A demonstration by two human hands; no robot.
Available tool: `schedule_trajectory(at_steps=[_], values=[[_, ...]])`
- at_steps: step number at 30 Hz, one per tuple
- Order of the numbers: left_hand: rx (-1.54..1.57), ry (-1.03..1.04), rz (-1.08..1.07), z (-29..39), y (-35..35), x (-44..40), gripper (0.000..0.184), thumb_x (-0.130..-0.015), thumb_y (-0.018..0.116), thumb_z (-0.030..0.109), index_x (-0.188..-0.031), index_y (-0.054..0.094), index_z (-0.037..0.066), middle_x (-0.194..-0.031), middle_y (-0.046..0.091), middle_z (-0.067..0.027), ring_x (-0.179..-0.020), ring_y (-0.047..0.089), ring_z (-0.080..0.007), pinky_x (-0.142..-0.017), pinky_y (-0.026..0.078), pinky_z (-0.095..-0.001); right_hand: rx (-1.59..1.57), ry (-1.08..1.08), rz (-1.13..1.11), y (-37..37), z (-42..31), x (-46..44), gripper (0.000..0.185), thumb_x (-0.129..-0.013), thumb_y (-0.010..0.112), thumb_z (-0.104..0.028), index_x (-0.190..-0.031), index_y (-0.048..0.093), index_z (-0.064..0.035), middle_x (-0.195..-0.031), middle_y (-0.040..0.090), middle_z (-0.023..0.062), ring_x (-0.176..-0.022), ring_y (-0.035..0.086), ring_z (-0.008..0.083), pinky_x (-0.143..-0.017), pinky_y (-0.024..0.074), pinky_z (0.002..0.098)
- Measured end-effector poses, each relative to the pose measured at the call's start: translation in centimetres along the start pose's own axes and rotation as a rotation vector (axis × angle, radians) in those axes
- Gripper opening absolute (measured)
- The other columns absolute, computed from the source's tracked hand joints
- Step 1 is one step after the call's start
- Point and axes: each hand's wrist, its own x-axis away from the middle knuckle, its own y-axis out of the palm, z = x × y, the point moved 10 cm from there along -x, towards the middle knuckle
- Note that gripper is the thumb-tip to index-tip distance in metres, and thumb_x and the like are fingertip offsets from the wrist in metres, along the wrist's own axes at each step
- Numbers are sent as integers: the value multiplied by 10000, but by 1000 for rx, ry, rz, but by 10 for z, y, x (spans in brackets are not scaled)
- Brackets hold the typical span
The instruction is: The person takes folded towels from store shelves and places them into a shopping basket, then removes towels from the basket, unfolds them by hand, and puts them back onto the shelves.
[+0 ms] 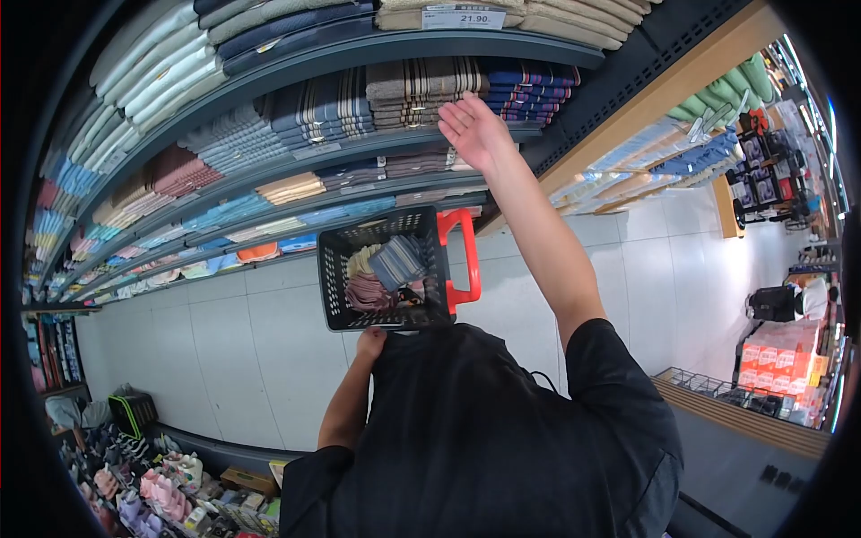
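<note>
My right hand point(472, 130) is raised, palm showing and fingers spread, at the front of a shelf beside brown striped folded towels point(408, 82); nothing is held in it. Just right of those lies a stack of navy and red plaid towels point(531, 90). My left hand point(371, 342) is closed at the near edge of a black shopping basket point(336, 260), and its fingers are mostly curled out of sight. A red handle point(468, 255) stands at the basket's right side. Inside are a blue striped towel point(397, 263), a pink towel point(369, 293) and a pale yellow one point(362, 262).
Tiered dark shelves point(350, 141) of folded towels curve along the front and left. A wooden-edged display point(619, 108) stands at the right. Pale floor tiles point(224, 354) run below the shelves. Slippers and small goods point(166, 493) are at the lower left; red boxes point(773, 368) are far right.
</note>
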Motion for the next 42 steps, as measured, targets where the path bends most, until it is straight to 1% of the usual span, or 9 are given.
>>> schedule_trajectory(at_steps=[7, 13, 22, 28, 34, 36, 38, 40, 42], values=[[125, 19, 8, -2, 2, -7, 398, -799, 664, 342, -1072, 659, 52, -996, 700, -151, -958, 665, -306, -834, 512, -385, 51, 12, 20, -11, 12, -3, 357, -908, 643, -217, -1191, 513, -43, -1222, 551, 133, -1172, 531, 256, -942, 454, 404], [102, 24, -25, -2, 7, -12, 405, -803, 655, 345, -1071, 662, 42, -1017, 697, -151, -973, 662, -301, -844, 508, -381, 40, -46, -11, -10, 0, -6, 350, -897, 660, -222, -1182, 520, -75, -1217, 534, 100, -1119, 535, 235, -893, 457, 405], [14, 48, -33, 9, 0, -9, 404, -806, 636, 356, -1083, 665, 64, -1020, 697, -148, -979, 659, -302, -847, 505, -385, 117, 21, -56, 4, -13, -21, 267, -915, 637, -271, -1073, 573, -65, -971, 642, 83, -945, 623, 221, -820, 489, 364], [57, 41, -31, 8, 2, -9, 397, -809, 636, 350, -1078, 667, 59, -1024, 695, -150, -983, 658, -297, -851, 503, -379, 284, 123, -127, -14, -12, -21, 261, -949, 573, -314, -1003, 597, -59, -897, 650, 68, -850, 632, 189, -724, 515, 347], [62, 64, -35, 7, 2, -6, 404, -814, 634, 344, -1072, 664, 34, -1016, 693, -159, -978, 657, -303, -854, 502, -381, 126, -200, 117, -73, -83, -13, 267, -940, 587, -330, -990, 591, -67, -881, 636, 49, -834, 628, 179, -708, 513, 338], [29, 84, -40, 6, 3, -12, 384, -808, 652, 307, -1073, 666, 30, -974, 701, -153, -926, 671, -288, -816, 509, -371, 44, -296, 177, -81, -110, -10, 326, -923, 621, -309, -1098, 532, -49, -983, 603, 88, -899, 623, 216, -742, 520, 365], [6, 92, -40, 3, 6, -16, 371, -806, 663, 284, -1072, 666, 25, -947, 706, -145, -890, 678, -271, -789, 513, -361, 56, -337, 181, -79, -127, -6, 449, -915, 638, -295, -1184, 459, 17, -1168, 537, 198, -1080, 570, 309, -913, 504, 428], [-7, 88, -36, 8, 6, -21, 362, -809, 666, 273, -1067, 664, 19, -935, 706, -136, -870, 678, -250, -774, 513, -351, 90, -326, 166, -77, -131, -12, 575, -914, 639, -288, -1293, 358, 42, -1285, 431, 261, -1176, 497, 361, -961, 480, 458], [63, 92, -60, 11, 12, -27, 396, -809, 649, 329, -1073, 662, 33, -982, 700, -153, -945, 664, -291, -838, 502, -369, 88, -300, 153, -74, -135, -19, 696, -912, 642, -285, -1383, 251, 45, -1377, 318, 313, -1254, 421, 403, -997, 457, 483]])
